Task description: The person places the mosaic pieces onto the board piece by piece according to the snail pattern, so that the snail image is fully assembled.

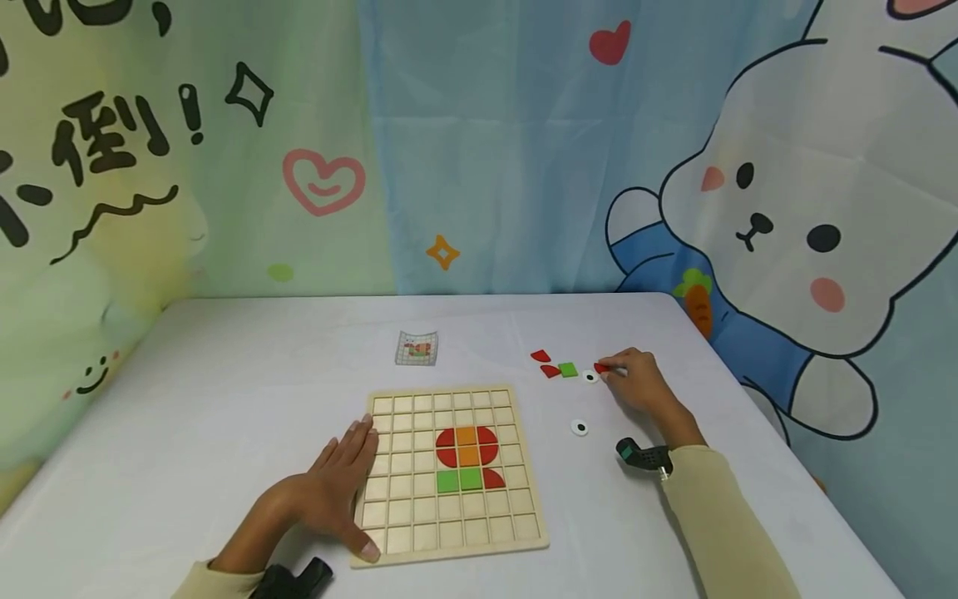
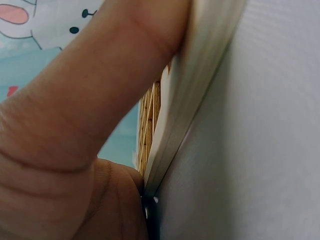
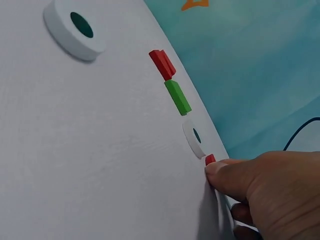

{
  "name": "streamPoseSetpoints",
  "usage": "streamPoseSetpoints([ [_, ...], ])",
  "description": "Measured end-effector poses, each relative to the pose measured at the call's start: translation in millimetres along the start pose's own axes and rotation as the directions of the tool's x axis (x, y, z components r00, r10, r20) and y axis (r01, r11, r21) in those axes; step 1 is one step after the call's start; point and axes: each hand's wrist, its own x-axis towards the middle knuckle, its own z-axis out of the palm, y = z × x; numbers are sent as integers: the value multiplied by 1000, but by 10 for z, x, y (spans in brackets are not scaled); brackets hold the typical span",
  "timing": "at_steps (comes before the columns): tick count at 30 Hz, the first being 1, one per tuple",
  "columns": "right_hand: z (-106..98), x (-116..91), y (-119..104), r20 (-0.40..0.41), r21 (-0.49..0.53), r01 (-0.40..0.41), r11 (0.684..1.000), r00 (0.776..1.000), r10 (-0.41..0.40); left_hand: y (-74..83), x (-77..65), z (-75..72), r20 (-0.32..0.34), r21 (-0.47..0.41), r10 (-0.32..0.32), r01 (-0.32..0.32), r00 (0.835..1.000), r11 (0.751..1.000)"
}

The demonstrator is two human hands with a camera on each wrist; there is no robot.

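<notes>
A square wooden grid board (image 1: 419, 512) lies on the table with orange squares (image 1: 467, 447), green squares (image 1: 459, 480) and red quarter-round pieces (image 1: 494, 478) set in its cells. My left hand (image 1: 329, 482) rests along the board's left edge, fingers straight, thumb at the near corner. In the left wrist view the thumb (image 2: 100, 75) touches the board's side (image 2: 200, 75). My right hand (image 1: 639, 384) pinches a small red piece (image 3: 210, 159) between thumb and forefinger, at the table surface. Right beside it lies a round white piece with a dark centre (image 1: 590, 377).
Left of the right hand lie a green square (image 1: 568, 369) and two red pieces (image 1: 540, 356). Another white disc (image 1: 580, 428) is nearer me. A small pattern card (image 1: 417, 349) lies beyond the board. A printed curtain (image 1: 494, 150) hangs behind the white table (image 1: 247, 399).
</notes>
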Motion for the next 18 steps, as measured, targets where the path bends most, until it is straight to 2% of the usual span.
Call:
streamPoseSetpoints([
  [4,1,-35,2,-16,-3,38,999,999,-38,-8,5,1,-1,-1,-1,1,1000,1000],
  [11,-9,-90,19,-46,12,59,998,997,-58,7,3,-3,-7,-6,-6,6,1000,1000],
  [18,61,-140,-8,-80,35,105,994,992,-102,-54,27,27,6,-44,10,-10,1000,999],
])
